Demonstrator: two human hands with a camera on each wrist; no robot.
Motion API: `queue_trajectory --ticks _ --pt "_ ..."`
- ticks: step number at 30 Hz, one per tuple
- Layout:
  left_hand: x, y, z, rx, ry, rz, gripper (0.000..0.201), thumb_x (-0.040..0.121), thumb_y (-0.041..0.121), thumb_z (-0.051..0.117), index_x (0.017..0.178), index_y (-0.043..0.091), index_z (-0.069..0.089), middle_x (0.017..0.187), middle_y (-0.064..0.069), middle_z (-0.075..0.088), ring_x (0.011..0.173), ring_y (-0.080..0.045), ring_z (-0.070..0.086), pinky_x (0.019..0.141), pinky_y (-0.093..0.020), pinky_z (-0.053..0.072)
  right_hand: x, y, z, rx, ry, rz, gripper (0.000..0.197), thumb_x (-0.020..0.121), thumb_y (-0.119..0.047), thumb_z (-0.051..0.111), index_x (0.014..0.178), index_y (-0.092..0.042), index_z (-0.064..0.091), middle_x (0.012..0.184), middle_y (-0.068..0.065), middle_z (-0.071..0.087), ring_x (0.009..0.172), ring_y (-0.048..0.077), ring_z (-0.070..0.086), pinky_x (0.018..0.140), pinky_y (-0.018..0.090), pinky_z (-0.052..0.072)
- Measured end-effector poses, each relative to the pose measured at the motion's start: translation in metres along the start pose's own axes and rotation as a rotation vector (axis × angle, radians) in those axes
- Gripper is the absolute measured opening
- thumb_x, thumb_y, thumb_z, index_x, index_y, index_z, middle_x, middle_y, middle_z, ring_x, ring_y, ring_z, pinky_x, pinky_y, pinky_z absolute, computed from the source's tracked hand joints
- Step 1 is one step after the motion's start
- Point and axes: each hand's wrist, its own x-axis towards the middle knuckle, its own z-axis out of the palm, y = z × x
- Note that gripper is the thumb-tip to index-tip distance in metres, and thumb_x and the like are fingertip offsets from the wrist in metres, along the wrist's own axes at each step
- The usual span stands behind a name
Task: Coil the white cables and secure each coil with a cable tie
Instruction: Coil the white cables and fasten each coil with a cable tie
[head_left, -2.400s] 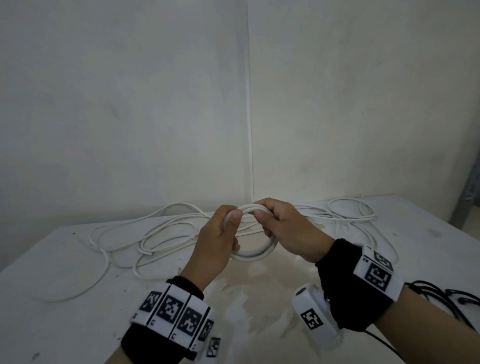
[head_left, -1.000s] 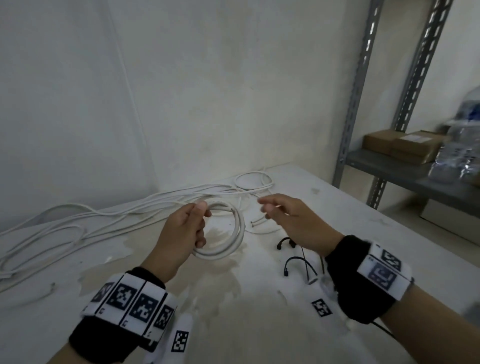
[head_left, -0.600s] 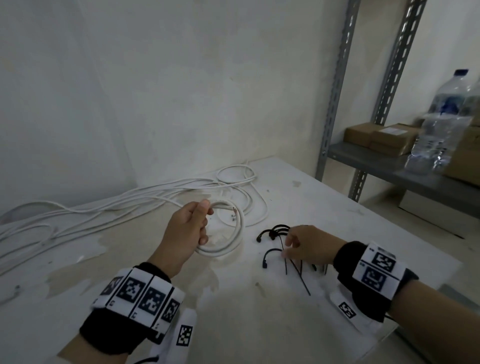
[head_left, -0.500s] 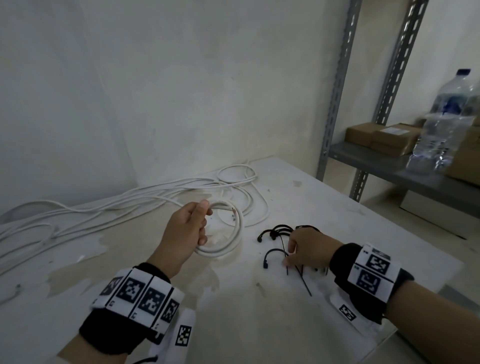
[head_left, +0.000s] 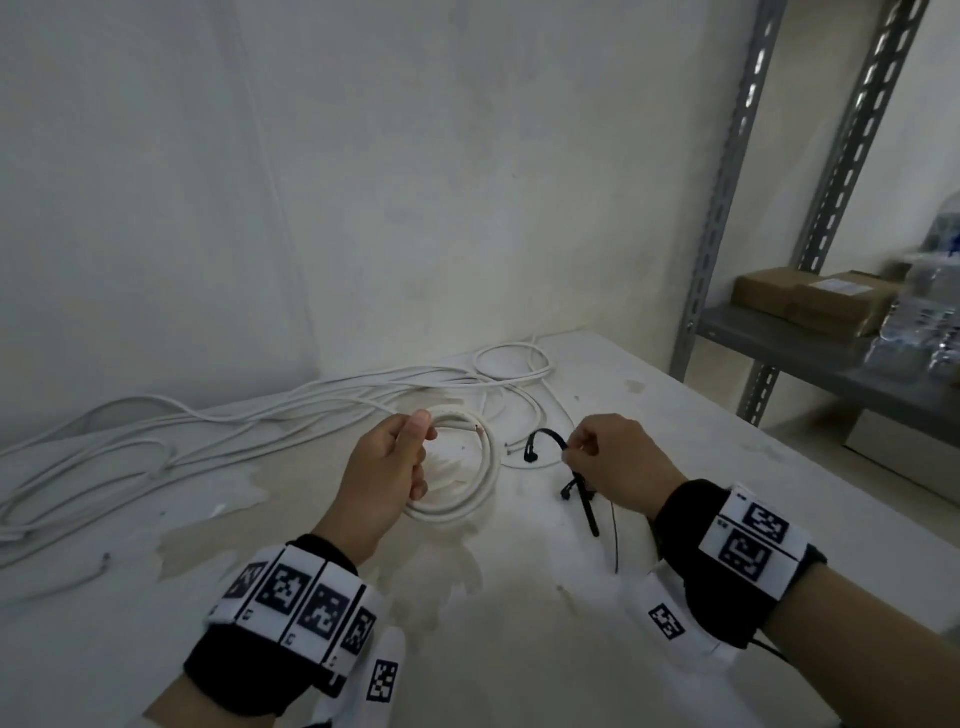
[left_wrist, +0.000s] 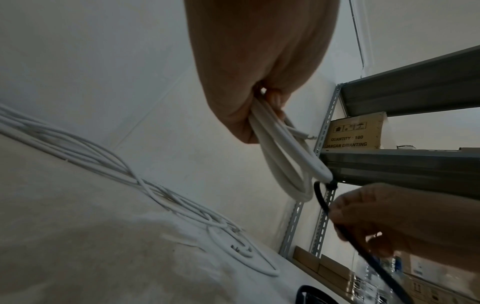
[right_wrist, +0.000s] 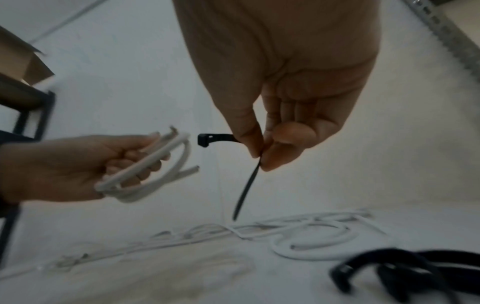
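**Tie in hand, coil waiting to be bound**

Nearest the person, the left hand (head_left: 387, 480) holds the small round coil of white cable (head_left: 470, 470) above the pale, stained worktop (head_left: 467, 623). Its fingers (right_wrist: 145, 162) are curled through the loops and the thumb is pressed on top, so the turns are clamped together; two cut ends stick out of the bundle. Just right of the coil, the right hand (head_left: 615, 467) pinches a black plastic cable tie (right_wrist: 246, 164) between thumb and forefinger. The grip sits partway along the strap, with the locking head pointing toward the coil and the thin tail hanging down. Head and coil are near each other but not touching.

On the worktop right of the coil, under the right hand, lie a few spare black cable ties (head_left: 582, 499). Beyond the coil, loose white cables (head_left: 291, 415) trail along the foot of the wall, still uncoiled. Farther right of the coil stands a grey metal shelf rack (head_left: 831, 358) with brown cardboard boxes (head_left: 815, 306).

The step in hand looks like fetching a tie to bind the first coil. The next move probably calls for threading the tail through the middle of the coil, around all the turns, then feeding it into the head and pulling it snug while the left hand stops the loops springing apart.
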Motion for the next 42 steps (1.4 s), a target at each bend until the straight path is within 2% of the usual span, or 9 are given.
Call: queue_trajectory --ticks 2,6,11,14,18,22,29,36,42 --pt "0.0 0.0 -0.006 0.0 0.017 0.004 0.03 0.096 0.03 0.042 0.079 0.01 0.055 0.043 0.011 0.034 0.036 -0.002 0.033 0.048 -0.024 0.034 -0.002 -0.019 0.003 0.134 0.025 -0.04 0.008 0.086 -0.016 0.057 0.08 -0.013 0.055 0.076 0.0 0.056 0.07 0.02 0.061 0.057 0.023 0.045" --pt "-0.002 0.0 -0.021 0.011 0.072 0.044 0.03 0.097 0.029 0.042 0.077 0.01 0.054 0.041 0.01 0.036 0.035 -0.002 0.035 0.051 -0.027 0.034 -0.009 -0.057 0.012 0.356 0.08 -0.12 0.011 0.086 -0.013 0.059 0.076 -0.017 0.057 0.068 0.005 0.061 0.045 0.0 0.054 0.044 0.008 0.038" --pt "-0.005 -0.003 -0.046 0.024 0.182 0.104 0.029 0.097 0.028 0.041 0.076 0.013 0.053 0.039 0.011 0.037 0.035 -0.002 0.036 0.051 -0.028 0.034 -0.022 -0.097 0.039 0.478 -0.056 -0.172 0.01 0.084 -0.014 0.063 0.077 -0.021 0.063 0.068 0.007 0.062 0.056 0.011 0.053 0.058 0.024 0.045" --pt "-0.008 -0.005 -0.06 0.035 0.245 0.137 0.029 0.097 0.028 0.04 0.077 0.013 0.054 0.045 0.009 0.038 0.037 -0.002 0.036 0.047 -0.025 0.036 -0.028 -0.115 0.059 0.505 -0.151 -0.168 0.007 0.082 -0.012 0.065 0.08 -0.016 0.061 0.058 0.004 0.057 0.039 0.0 0.048 0.048 0.015 0.039" --pt "-0.018 -0.006 -0.077 0.144 0.301 0.221 0.027 0.097 0.028 0.04 0.075 0.016 0.053 0.052 0.006 0.043 0.042 -0.004 0.041 0.049 -0.028 0.038 -0.027 -0.137 0.079 0.596 -0.115 -0.064 0.022 0.077 -0.002 0.064 0.072 -0.013 0.046 0.053 0.004 0.053 0.028 0.001 0.044 0.036 0.013 0.032" --pt "-0.029 -0.008 -0.085 0.252 0.312 0.321 0.022 0.095 0.03 0.041 0.077 0.024 0.052 0.059 0.009 0.047 0.055 -0.01 0.048 0.055 -0.025 0.039 -0.024 -0.158 0.094 0.645 -0.052 -0.038 0.026 0.074 0.002 0.059 0.068 -0.013 0.039 0.057 0.012 0.054 0.03 0.007 0.045 0.037 0.019 0.034" --pt "-0.035 -0.014 -0.1 0.255 0.327 0.297 0.026 0.094 0.033 0.043 0.095 0.013 0.059 0.06 0.01 0.048 0.056 -0.011 0.048 0.057 -0.026 0.038 -0.025 -0.17 0.1 0.791 0.018 -0.043 0.033 0.077 0.005 0.058 0.06 -0.012 0.036 0.05 0.011 0.05 0.029 0.008 0.045 0.034 0.018 0.034" --pt "-0.036 -0.01 -0.1 0.118 0.306 0.221 0.028 0.093 0.032 0.047 0.119 0.031 0.038 0.053 0.004 0.044 0.043 -0.005 0.042 0.051 -0.025 0.039 -0.027 -0.174 0.1 0.806 0.001 -0.097 0.036 0.077 0.005 0.059 0.059 -0.013 0.034 0.047 0.008 0.046 0.029 0.007 0.045 0.035 0.018 0.037" --pt "-0.029 -0.003 -0.112 -0.01 0.25 0.14 0.022 0.096 0.024 0.045 0.114 0.028 0.056 0.044 0.011 0.037 0.041 -0.004 0.036 0.045 -0.02 0.039 -0.032 -0.177 0.101 0.823 -0.091 -0.213 0.032 0.081 -0.001 0.064 0.063 -0.013 0.04 0.058 0.014 0.056 0.037 0.011 0.048 0.04 0.022 0.042"
